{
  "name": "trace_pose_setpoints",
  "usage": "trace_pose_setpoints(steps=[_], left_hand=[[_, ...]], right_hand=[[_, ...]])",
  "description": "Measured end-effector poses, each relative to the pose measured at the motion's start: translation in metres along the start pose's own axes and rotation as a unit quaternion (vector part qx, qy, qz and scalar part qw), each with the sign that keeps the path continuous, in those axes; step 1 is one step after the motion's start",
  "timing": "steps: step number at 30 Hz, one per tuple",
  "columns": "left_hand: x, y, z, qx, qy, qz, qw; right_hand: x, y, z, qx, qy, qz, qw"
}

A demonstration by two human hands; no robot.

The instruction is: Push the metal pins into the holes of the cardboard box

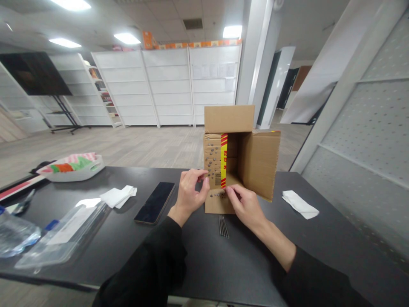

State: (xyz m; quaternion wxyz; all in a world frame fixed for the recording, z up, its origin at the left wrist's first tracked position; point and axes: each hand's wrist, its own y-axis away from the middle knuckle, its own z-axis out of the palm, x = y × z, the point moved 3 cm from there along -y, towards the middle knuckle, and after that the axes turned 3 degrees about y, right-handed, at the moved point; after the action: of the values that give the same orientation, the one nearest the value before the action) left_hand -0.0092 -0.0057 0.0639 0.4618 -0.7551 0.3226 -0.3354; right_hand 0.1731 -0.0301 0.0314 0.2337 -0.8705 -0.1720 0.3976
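An open cardboard box (pixel 258 164) stands on the dark table, its mouth toward me. Small dark round heads dot its left flap (pixel 214 147), beside a red and yellow tape strip (pixel 224 160). My left hand (pixel 191 191) is at that flap's left edge, fingers curved, with a gap between thumb and forefinger. At the bottom flap (pixel 217 207), near a row of similar small heads, my right hand (pixel 247 205) has its thumb and forefinger pinched together. What lies between those fingertips is too small to make out. Several thin metal nails (pixel 223 227) lie side by side in front of the box.
Left of my hands lie a phone (pixel 155 202), folded tissues (pixel 119 196), a clear plastic case (pixel 67 236) and a water bottle (pixel 17 234). A white basket (pixel 76 170) sits at the back left. Another folded tissue (pixel 300 204) lies to the right.
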Motion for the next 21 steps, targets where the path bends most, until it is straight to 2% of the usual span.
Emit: trace_pose_setpoints(steps=[8,18,21], left_hand=[[0.0021,-0.0012,-0.0007,0.007,0.001,0.004,1.0],[0.0019,-0.0019,-0.0006,0.008,-0.005,0.005,1.0],[0.0022,-0.002,-0.0008,0.003,-0.007,0.001,1.0]], right_hand=[[0.0089,-0.0011,0.0014,0.022,-0.013,0.016,1.0],[0.0036,-0.0031,0.0037,-0.026,0.077,-0.094,0.992],[0.0031,-0.0032,0.0044,-0.043,0.096,-0.107,0.989]])
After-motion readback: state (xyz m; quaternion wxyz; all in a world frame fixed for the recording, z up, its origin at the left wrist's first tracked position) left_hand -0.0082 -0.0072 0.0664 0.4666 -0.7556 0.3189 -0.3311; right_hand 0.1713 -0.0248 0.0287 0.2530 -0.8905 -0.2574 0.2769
